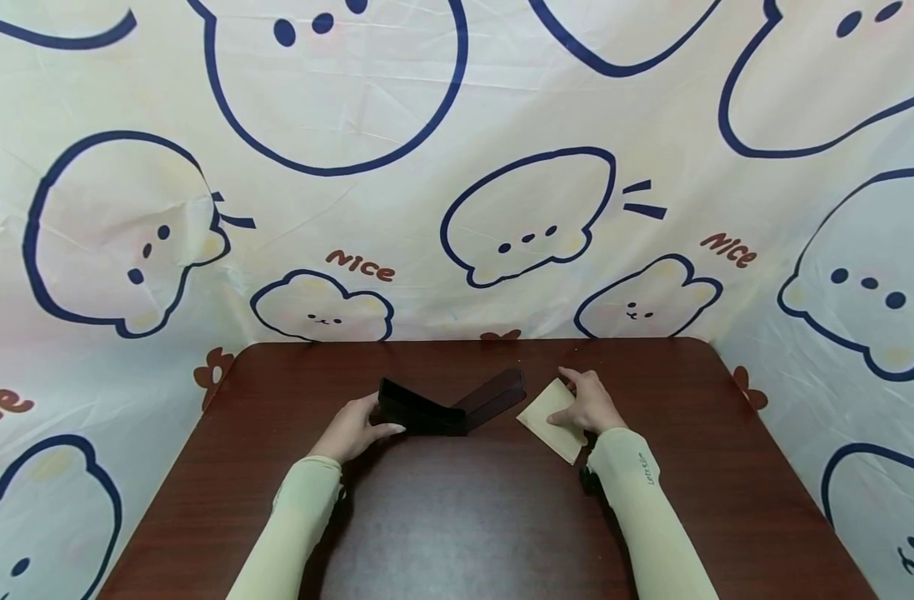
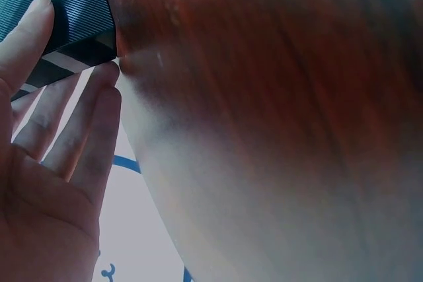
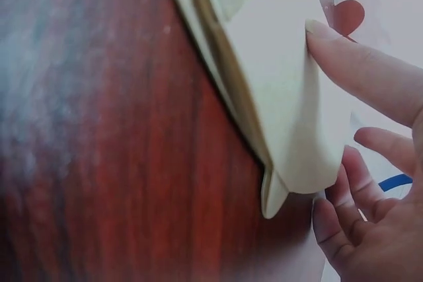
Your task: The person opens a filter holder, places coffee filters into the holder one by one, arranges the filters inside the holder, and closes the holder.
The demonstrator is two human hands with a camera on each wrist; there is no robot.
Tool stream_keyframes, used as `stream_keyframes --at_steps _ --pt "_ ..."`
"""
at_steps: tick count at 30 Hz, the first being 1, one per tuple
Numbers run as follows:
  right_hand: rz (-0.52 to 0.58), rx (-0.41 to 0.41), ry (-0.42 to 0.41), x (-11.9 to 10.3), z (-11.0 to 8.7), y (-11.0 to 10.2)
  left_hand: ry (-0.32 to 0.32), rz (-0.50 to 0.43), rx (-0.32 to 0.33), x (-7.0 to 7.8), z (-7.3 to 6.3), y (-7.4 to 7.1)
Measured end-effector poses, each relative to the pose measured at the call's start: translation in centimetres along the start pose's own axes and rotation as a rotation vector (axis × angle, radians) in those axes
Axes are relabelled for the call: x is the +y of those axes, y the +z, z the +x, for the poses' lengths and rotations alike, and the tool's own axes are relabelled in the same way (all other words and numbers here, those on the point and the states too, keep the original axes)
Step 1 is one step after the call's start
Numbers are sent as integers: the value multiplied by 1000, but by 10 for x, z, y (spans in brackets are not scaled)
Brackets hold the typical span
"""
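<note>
A black case with a ribbed surface (image 2: 79,4) stands on the table with its two parts spread in a V in the head view. My left hand (image 1: 355,429) grips its left end (image 1: 419,408), thumb on the ribbed face and fingers along the edge. The other part, a dark brown flap (image 1: 494,397), slants up to the right. Beside it, my right hand (image 1: 587,404) holds a cream folded piece (image 1: 546,417), thumb on top and fingers at its far edge. Layered edges show along this cream piece (image 3: 277,97) in the right wrist view.
The dark reddish-brown wooden table (image 1: 457,517) has rounded far corners. A pale cloth backdrop (image 1: 412,208) with cartoon outlines hangs close behind the table and along both sides.
</note>
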State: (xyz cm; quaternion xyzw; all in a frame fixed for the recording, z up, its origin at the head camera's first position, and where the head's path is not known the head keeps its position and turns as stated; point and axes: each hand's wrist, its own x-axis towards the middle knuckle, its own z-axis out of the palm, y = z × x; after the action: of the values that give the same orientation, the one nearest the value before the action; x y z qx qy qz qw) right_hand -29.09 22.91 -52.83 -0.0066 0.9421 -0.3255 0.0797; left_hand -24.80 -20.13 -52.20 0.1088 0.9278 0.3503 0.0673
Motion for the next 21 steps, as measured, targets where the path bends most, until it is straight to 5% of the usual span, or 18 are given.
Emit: stream_keyframes --at_steps 21 --pt "17 26 -55 1 -2 2 -1 -5 -1 1 1 0"
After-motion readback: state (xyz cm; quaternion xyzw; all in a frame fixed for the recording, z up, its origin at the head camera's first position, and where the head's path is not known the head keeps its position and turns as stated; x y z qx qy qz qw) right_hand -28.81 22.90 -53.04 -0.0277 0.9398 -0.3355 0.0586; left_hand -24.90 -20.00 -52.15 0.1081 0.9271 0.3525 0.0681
